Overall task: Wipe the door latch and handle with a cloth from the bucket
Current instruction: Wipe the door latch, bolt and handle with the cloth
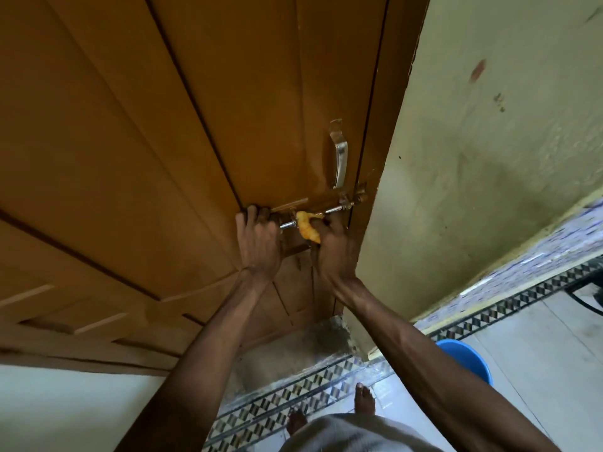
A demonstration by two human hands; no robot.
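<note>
At frame centre, the right hand (pixel 332 246) grips a yellow cloth (pixel 307 228) against the latch (pixel 313 215) bolt. The left hand (pixel 257 243) clasps the bolt's left end. The handle (pixel 340 154) stands just above.

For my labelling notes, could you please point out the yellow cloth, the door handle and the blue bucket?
yellow cloth (pixel 307 229): head view, bunched middle.
door handle (pixel 340 158): head view, mid grip.
blue bucket (pixel 470 357): head view, visible rim.

A home doorway, lived in and worn: a brown panelled wooden door (pixel 137 151) with a steel pull handle (pixel 340 154) and sliding bolt latch (pixel 313 215), a stained yellow-green plastered wall (pixel 489 158), patterned border floor tiles (pixel 293 396), a blue plastic bucket (pixel 470 360), 2 bare feet (pixel 365 398).
</note>
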